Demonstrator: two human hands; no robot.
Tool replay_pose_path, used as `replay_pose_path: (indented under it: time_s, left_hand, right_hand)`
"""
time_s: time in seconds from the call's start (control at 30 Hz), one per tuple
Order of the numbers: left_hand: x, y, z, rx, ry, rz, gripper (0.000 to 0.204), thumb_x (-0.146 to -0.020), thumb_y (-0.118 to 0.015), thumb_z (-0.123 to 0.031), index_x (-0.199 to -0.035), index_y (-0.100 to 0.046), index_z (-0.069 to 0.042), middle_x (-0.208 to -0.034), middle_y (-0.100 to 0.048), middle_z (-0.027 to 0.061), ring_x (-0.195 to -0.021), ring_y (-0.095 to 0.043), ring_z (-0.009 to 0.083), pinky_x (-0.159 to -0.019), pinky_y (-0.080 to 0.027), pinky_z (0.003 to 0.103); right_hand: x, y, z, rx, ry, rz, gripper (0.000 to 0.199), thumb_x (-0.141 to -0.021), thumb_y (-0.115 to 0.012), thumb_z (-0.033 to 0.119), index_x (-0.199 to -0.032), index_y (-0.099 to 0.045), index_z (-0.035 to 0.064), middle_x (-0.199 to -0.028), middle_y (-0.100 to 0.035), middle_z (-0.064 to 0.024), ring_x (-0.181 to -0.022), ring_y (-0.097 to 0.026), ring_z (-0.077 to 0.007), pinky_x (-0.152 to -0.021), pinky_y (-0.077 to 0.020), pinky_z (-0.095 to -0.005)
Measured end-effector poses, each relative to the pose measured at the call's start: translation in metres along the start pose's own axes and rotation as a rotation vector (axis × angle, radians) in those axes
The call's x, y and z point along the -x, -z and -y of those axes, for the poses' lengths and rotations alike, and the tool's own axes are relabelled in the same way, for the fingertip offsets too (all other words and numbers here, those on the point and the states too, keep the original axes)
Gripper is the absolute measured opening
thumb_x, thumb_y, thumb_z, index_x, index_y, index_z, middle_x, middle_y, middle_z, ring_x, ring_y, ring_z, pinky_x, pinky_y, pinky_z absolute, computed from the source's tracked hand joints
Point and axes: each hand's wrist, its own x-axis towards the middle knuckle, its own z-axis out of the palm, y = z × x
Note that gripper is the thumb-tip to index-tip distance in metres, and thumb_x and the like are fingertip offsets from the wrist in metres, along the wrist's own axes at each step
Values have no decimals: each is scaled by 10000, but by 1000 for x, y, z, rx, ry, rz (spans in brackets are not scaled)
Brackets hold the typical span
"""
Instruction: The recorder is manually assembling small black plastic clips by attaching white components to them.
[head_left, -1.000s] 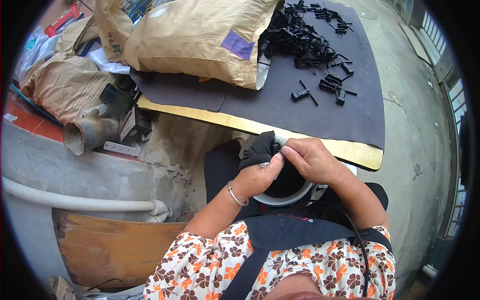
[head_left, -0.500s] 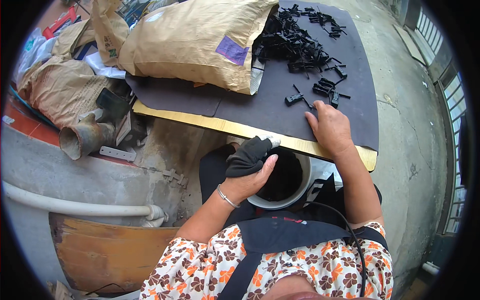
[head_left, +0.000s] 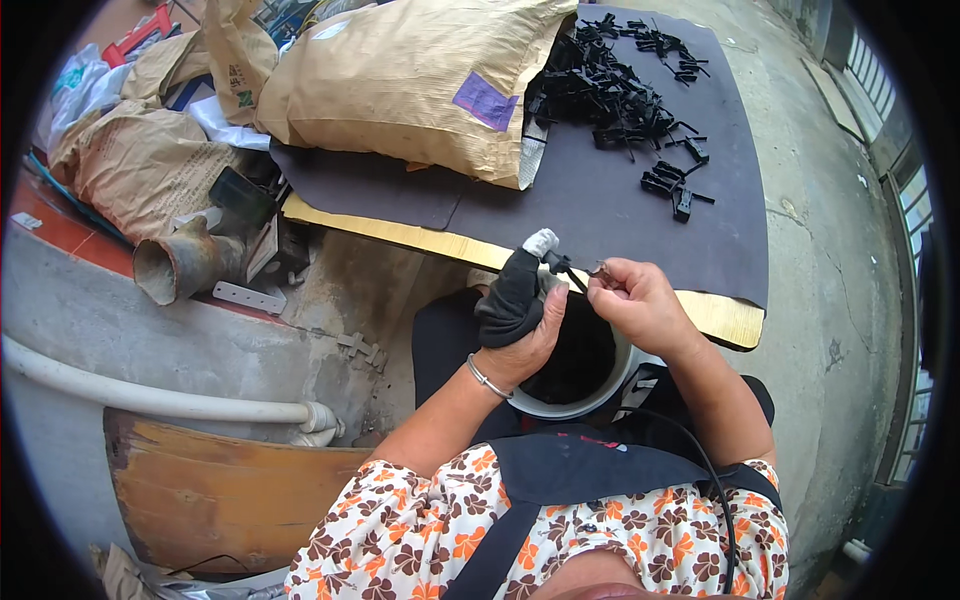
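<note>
My left hand [head_left: 517, 312], in a black glove with whitish fingertips, grips a small black plastic part [head_left: 557, 262] above the table's front edge. Thin black arms stick out from the part toward my right hand [head_left: 640, 303]. That hand is bare, its thumb and forefinger pinched at the arms' ends; its fingers partly hide what they hold. Just below both hands stands a round white bucket [head_left: 560, 409] with dark contents. Beyond them, a few similar black parts [head_left: 680, 185] lie on the dark table mat [head_left: 570, 215], near a larger heap of black parts [head_left: 610, 95].
A big brown paper sack [head_left: 390, 95] lies on the table, its mouth toward the heap. The table's yellow edge [head_left: 400, 232] runs close to my hands. To the left are more sacks [head_left: 140, 165], a rusty pipe [head_left: 175, 265] and a white pipe [head_left: 160, 395].
My right hand has drawn back from the mat to my left hand. The nearest black part has left the mat, and one is now between my hands. The view has shifted slightly.
</note>
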Motion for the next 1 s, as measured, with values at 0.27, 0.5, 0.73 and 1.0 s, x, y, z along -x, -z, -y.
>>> replay_pose_path:
  time_s: [0.27, 0.5, 0.73, 1.0]
  left_hand:
    - [2, 20, -19, 218, 132, 241, 343, -895, -513, -96, -1215, -486, 25, -810, -584, 51, -652, -508, 105, -644, -449, 247]
    - [2, 14, -14, 294, 148, 240, 346, -831, -536, -54, -1161, -526, 51, -1006, -629, 155, -902, -590, 190, -841, -451, 303]
    - [3, 8, -19, 121, 73, 182, 325, -815, -528, -41, -1127, -540, 48, -1031, -618, 171, -923, -601, 236, -838, -457, 312]
    - [3, 11, -22, -90, -65, 165, 326, -827, -545, -51, -1140, -529, 41, -1006, -623, 149, -916, -597, 227, -823, -457, 303]
  right_hand:
    - [5, -14, -4, 359, 666, -181, 148, -763, -677, 71, -749, -540, 16, -606, -484, -61, -511, -458, -141, -479, -368, -267]
    - [7, -5, 10, 187, 266, 30, 211, -871, -567, 139, -730, -515, -9, -599, -483, -86, -520, -419, -156, -506, -378, -277]
    - [5, -12, 2, 324, 375, 51, 202, -905, -504, 132, -783, -526, -27, -604, -466, -125, -534, -427, -203, -537, -403, -313]
    - [4, -12, -6, 98, 246, 122, 188, -906, -512, 150, -850, -563, -23, -699, -552, -83, -620, -457, -110, -574, -409, -277]
